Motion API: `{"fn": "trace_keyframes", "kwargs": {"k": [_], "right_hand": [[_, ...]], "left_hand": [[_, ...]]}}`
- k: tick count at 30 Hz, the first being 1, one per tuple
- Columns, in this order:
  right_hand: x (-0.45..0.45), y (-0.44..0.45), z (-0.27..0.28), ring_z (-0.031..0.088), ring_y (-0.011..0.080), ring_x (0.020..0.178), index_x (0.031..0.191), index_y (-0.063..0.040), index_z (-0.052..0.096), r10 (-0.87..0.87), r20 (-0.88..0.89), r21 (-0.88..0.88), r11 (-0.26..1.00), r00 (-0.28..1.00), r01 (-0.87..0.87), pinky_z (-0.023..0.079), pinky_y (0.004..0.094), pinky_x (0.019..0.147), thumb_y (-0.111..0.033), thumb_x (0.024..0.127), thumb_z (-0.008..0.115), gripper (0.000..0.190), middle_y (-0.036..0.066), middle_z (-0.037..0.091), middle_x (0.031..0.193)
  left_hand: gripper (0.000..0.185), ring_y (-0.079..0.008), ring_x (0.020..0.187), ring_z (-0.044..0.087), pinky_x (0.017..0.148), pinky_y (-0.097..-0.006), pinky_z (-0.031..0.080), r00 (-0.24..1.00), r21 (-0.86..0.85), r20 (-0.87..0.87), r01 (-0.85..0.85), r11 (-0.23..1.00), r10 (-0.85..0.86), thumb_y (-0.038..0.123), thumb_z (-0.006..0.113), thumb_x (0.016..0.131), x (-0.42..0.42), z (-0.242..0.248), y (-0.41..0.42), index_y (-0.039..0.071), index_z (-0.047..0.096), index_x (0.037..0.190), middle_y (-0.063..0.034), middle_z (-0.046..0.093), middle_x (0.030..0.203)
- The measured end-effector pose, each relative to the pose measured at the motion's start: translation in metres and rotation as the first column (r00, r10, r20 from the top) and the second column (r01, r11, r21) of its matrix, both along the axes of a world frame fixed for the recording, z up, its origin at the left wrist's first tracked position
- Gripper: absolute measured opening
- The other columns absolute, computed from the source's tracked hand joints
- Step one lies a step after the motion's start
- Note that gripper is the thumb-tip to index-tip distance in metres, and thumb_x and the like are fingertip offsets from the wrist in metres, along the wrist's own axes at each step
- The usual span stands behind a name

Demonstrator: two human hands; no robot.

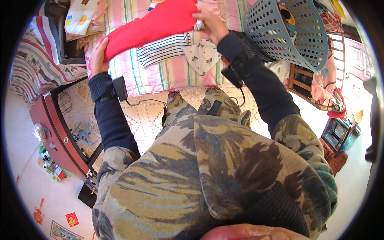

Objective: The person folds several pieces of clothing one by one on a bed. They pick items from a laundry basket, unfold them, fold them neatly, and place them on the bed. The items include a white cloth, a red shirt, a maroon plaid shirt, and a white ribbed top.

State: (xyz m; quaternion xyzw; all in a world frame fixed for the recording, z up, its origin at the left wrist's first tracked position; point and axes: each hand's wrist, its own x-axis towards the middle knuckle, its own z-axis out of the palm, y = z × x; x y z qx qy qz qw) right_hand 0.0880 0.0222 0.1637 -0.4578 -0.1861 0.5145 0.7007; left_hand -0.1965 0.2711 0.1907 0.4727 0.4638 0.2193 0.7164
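A red cloth garment stretches between my two hands above a bed with a striped, pink-edged cover. Its lower left end is held by my left hand, with the thumb on top. My right hand grips the other end at the upper right, near a pale pink cloth. Just below the red garment lie a black-and-white striped cloth and, to its right, a white cloth with small printed figures. How the red garment is folded cannot be told.
A grey-blue perforated laundry basket with clothes inside leans at the right, beside a dark mesh item. A wooden chair draped with clothes stands beyond. Folded cloths lie at the upper left, and a red door is at the left.
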Motion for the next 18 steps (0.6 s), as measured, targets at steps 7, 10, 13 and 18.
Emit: {"fn": "trace_keyframes", "kwargs": {"k": [7,10,13,18], "right_hand": [[-0.115,-0.025,-0.16,0.059,0.0149,0.079,0.116,-0.009,0.048,-0.036,-0.294,-0.574,0.806,0.955,-0.146,0.05,0.0327,0.066,-0.012,0.082,0.049,0.034,0.003,0.059,0.095],[-0.139,-0.03,-0.245,0.058,0.0141,0.073,0.107,-0.011,0.051,0.176,-0.253,-0.774,0.553,0.951,-0.308,0.049,0.0324,0.061,-0.012,0.076,0.054,0.031,0.002,0.058,0.085],[-0.148,-0.034,-0.286,0.056,0.0115,0.072,0.105,-0.014,0.052,0.305,-0.218,-0.867,0.376,0.927,-0.328,0.048,0.0309,0.06,-0.018,0.073,0.06,0.033,0.0,0.057,0.081],[-0.131,-0.035,-0.269,0.057,0.0139,0.069,0.1,-0.011,0.053,0.213,-0.091,-0.884,0.433,0.973,-0.178,0.044,0.0308,0.06,-0.02,0.072,0.062,0.031,0.001,0.059,0.08]], "left_hand": [[0.028,-0.0121,0.086,0.058,0.078,-0.0242,0.045,0.988,-0.07,-0.146,-0.064,0.996,0.053,0.014,0.065,0.081,-0.099,-0.163,-0.027,0.002,0.058,0.105,-0.0061,0.062,0.096],[0.02,-0.0071,0.061,0.053,0.053,-0.02,0.041,0.908,-0.206,-0.406,0.016,0.978,-0.101,0.015,0.065,0.081,-0.134,-0.245,-0.041,0.006,0.058,0.098,-0.001,0.059,0.074],[0.019,-0.0046,0.046,0.044,0.039,-0.0183,0.03,0.848,-0.288,-0.519,-0.055,0.956,-0.108,0.018,0.064,0.081,-0.146,-0.291,-0.052,0.006,0.058,0.094,0.0009,0.055,0.064],[0.022,-0.0037,0.053,0.045,0.045,-0.0164,0.033,0.897,-0.239,-0.439,-0.064,0.969,-0.049,0.023,0.065,0.081,-0.142,-0.297,-0.026,0.005,0.059,0.092,0.0023,0.055,0.069]]}}
